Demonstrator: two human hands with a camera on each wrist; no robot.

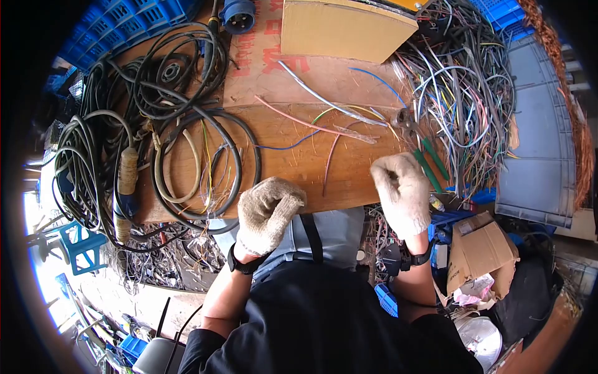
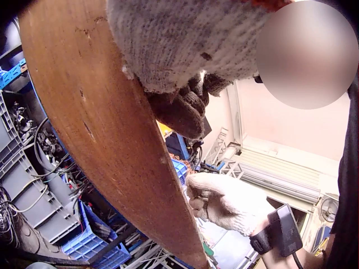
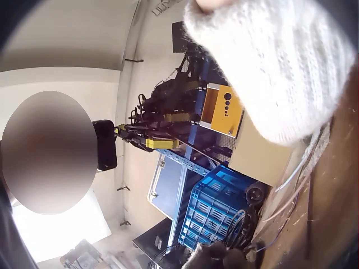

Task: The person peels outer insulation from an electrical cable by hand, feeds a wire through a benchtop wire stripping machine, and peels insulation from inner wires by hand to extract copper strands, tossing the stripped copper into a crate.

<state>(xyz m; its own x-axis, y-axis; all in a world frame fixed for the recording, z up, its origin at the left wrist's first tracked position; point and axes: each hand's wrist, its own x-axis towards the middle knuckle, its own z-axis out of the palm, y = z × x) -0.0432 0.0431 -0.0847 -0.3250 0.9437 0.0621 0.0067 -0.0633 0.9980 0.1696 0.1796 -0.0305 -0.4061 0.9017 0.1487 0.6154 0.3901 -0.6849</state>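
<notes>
My left hand (image 1: 268, 215), in a knitted work glove with a dirty palm side, is at the near edge of the wooden table (image 1: 286, 174). Its fingers curl in toward the thumb, with nothing seen between them. My right hand (image 1: 403, 193), gloved alike, is curled too at the table's right front, also without a thing in it. Just beyond the right hand lie cutters with green handles (image 1: 427, 163). Loose wires lie ahead of both hands: a white one (image 1: 317, 96), a pink one (image 1: 283, 111), a blue one (image 1: 293, 144) and a short reddish one (image 1: 329, 163).
Coiled black cables (image 1: 240, 146) lie on the left, and a heap of mixed wires (image 1: 473, 93) is piled on the right. At the back are a tan box (image 1: 342, 31) and a blue plug (image 1: 238, 15). A torn carton (image 1: 483, 249) stands low on the right.
</notes>
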